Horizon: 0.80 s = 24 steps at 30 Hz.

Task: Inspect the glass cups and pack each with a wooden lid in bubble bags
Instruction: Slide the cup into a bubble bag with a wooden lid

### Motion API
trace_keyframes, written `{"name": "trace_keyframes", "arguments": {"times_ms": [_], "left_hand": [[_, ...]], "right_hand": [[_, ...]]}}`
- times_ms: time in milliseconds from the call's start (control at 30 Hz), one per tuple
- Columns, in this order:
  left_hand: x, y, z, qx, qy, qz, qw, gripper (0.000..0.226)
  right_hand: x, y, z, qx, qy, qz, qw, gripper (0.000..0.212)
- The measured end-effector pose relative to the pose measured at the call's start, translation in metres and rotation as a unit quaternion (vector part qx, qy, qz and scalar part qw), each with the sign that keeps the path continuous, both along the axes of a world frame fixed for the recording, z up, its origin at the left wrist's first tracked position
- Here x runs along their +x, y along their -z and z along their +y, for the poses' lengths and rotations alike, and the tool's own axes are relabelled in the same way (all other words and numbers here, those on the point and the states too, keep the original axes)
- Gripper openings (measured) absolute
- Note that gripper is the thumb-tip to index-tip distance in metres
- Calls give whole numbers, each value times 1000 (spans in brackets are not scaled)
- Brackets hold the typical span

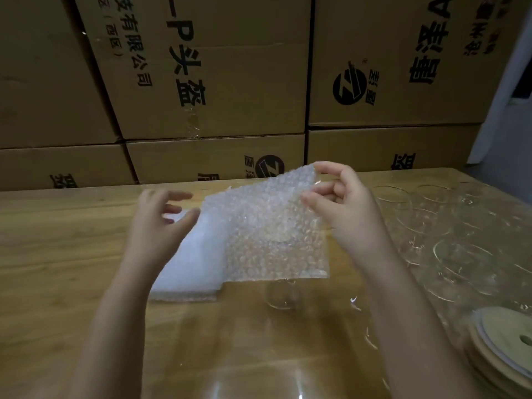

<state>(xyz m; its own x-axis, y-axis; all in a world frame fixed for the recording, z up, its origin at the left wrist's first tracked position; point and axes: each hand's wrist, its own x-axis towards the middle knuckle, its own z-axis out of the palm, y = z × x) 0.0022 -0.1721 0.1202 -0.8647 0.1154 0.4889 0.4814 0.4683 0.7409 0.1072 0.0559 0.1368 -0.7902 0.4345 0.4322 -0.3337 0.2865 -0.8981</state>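
- The right hand [349, 214] pinches the upper right corner of a bubble bag [267, 226] between thumb and fingers [316, 201], clamped on the film; the bag hangs lifted above the tabletop [57, 226], a soft, clear rectangle covered in small round blisters, its lower edge straight and level.
- The left hand [157, 223] hovers just beside the bag's left edge; its fingers are spread apart and hold nothing; whether the thumb tip touches the film I cannot tell.
- Beneath the left hand lies a stack of bubble bags [187, 272], flat, milky white, with a layered edge at the front; the lifted bag overlaps its right side.
- A glass cup [280, 295] stands on the tabletop just under the bag's lower edge, clear and rounded, shown mostly by glints on its wall.
- More glass cups [449, 226] crowd the right side of the tabletop, close together; their thin circular rims catch light.
- A stack of wooden lids [501, 349] sits at the lower right: pale round discs, the top one with a small hole and a white ring at its edge.
- The tabletop is brown wood grain with a glossy sheen; behind it rise stacked cardboard boxes [216, 82], matt brown with black printed characters and a round logo.
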Motion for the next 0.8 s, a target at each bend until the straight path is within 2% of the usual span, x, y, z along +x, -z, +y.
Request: {"name": "trace_keyframes", "arguments": {"times_ms": [67, 133, 200, 267, 367, 500, 567, 600, 700, 800], "left_hand": [[17, -14, 7, -14, 95, 10, 995, 11], [35, -24, 14, -55, 224, -35, 972, 28], [47, -29, 20, -106, 273, -53, 955, 37], [53, -28, 24, -144, 256, -31, 956, 44], [56, -29, 25, -151, 240, -9, 959, 48], [51, -32, 19, -134, 230, -40, 963, 30], [48, -33, 15, -105, 220, -76, 967, 11], [47, -33, 14, -90, 203, -81, 972, 10], [44, -34, 12, -58, 125, -55, 989, 18], [46, -36, 13, -58, 15, 9, 998, 24]], "right_hand": [[-1, -1, -11, -7, -14, 15, 1000, 39], [-2, 0, -24, -14, -36, 24, 999, 38], [-3, 1, -37, -10, -61, 27, 998, 36], [-4, 1, -47, -17, -97, 39, 994, 34], [-3, 2, -59, -35, -171, 54, 983, 29], [1, 3, -66, 24, -186, 59, 980, 31], [2, 2, -65, 72, -152, 65, 984, 32], [3, 1, -63, 103, -133, 67, 984, 32], [4, -1, -58, 220, -44, 84, 971, 24], [4, -2, -49, 348, 100, 71, 930, 18]]}}
